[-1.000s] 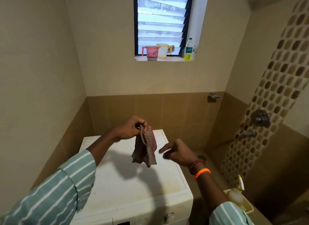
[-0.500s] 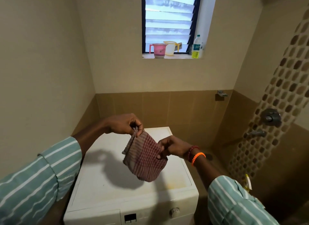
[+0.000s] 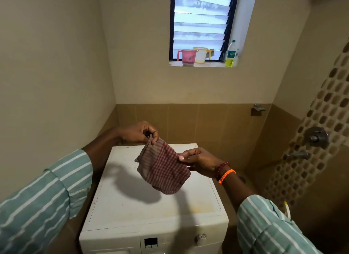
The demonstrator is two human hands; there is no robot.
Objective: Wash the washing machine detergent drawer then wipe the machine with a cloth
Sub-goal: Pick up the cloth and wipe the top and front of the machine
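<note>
A red-and-white checked cloth [image 3: 166, 168] hangs spread in the air above the white washing machine [image 3: 151, 210]. My left hand [image 3: 139, 133] pinches its upper left corner. My right hand [image 3: 198, 158] pinches its right edge, thumb on top. The machine's flat top shows a yellowish stain near the front right. On its front panel the detergent drawer front [image 3: 111, 242] sits shut at the left, with a small display [image 3: 151, 242] and a dial [image 3: 200, 237] to the right.
A window sill holds a pink mug [image 3: 187, 57], a yellow jug [image 3: 201, 54] and a bottle of yellow liquid [image 3: 230, 54]. A shower mixer [image 3: 317, 136] and a tap [image 3: 296, 155] stick out of the right wall. Walls stand close on the left and behind the machine.
My right hand has taken hold of the cloth's right edge and the cloth has been pulled open between both hands. The view has shifted slightly to the right.
</note>
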